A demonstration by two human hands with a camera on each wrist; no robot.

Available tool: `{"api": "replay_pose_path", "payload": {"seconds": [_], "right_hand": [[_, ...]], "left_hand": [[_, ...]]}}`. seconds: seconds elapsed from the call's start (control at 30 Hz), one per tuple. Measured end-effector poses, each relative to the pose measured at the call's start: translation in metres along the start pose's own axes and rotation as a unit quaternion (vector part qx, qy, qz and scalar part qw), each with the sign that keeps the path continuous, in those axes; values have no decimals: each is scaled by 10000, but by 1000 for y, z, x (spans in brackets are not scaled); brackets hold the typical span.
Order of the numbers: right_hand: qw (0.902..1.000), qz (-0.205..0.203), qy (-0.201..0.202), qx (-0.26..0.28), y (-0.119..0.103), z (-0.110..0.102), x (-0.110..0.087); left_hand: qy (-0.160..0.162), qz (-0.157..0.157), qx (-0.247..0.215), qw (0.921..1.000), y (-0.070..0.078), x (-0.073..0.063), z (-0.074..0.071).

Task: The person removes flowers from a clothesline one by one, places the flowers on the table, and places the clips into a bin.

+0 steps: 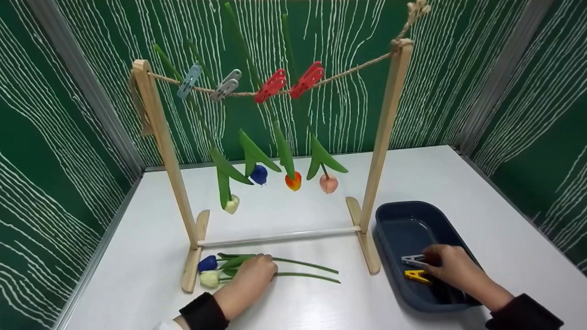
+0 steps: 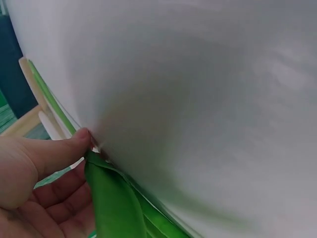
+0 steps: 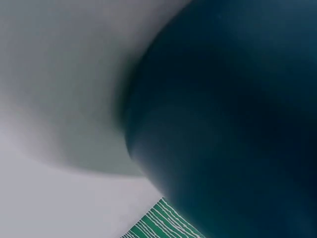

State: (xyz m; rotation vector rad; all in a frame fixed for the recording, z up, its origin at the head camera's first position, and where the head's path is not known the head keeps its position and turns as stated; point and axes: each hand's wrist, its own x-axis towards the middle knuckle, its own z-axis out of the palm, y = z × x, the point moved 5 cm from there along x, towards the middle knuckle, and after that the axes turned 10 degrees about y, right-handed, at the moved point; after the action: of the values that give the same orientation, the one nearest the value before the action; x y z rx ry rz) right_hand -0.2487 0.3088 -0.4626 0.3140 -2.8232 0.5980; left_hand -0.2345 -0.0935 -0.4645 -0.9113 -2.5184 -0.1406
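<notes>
Two artificial tulips, one with a blue head and one with a white head, lie side by side on the table with their stems to the right. My left hand is over them; in the left wrist view its thumb and fingertip pinch a tulip's stem beside a green leaf. Inside the dark blue basin, my right hand holds a grey clothespin between thumb and fingers. A yellow clothespin is just below it. The right wrist view shows only the basin wall, up close.
A wooden stand carries a sagging rope. From it several tulips hang head down, held by a light blue clothespin, a grey one and two red ones. Green walls with white lines surround the white table.
</notes>
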Motion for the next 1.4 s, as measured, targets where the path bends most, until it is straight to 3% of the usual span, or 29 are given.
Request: {"api": "replay_pose_path", "payload": {"seconds": [0.2, 0.3, 0.47, 0.6, 0.73, 0.8, 0.9, 1.0, 1.1, 1.23, 1.4], "right_hand": [[9995, -291, 111, -92, -1, -1, -3], [9997, -230, -25, 31, -2, -7, -2], [9989, -250, 188, 341, -20, -37, 9], [9940, -654, 801, 358, -50, -72, 23], [9802, -1252, 1444, 526, -89, -104, 36], [9742, -1465, 1581, 675, -110, -119, 42], [9675, -1758, 1669, 719, -141, -141, 51], [9634, -2003, 1666, 632, -170, -158, 58], [9567, -2250, 1690, 747, -195, -173, 66], [9426, -2551, 1921, 975, -223, -193, 79], [9326, -2431, 2194, 1519, -242, -221, 105]], "left_hand": [[-326, -137, -127, 9993, -3, 1, 2], [-331, -149, -126, 9993, -4, 5, -6], [-35, -152, -139, 9998, 3, 26, -43], [257, -254, -552, 9978, 14, 50, -80], [1053, -188, -1138, 9877, 24, 69, -117], [1583, -123, -1422, 9770, 27, 78, -133], [2321, -35, -1901, 9539, 31, 90, -151], [2770, -45, -2417, 9299, 38, 101, -162], [3027, -147, -2902, 9077, 44, 112, -170], [3212, -565, -3485, 8788, 43, 128, -177], [3020, -1429, -4554, 8252, 30, 148, -176]]}}
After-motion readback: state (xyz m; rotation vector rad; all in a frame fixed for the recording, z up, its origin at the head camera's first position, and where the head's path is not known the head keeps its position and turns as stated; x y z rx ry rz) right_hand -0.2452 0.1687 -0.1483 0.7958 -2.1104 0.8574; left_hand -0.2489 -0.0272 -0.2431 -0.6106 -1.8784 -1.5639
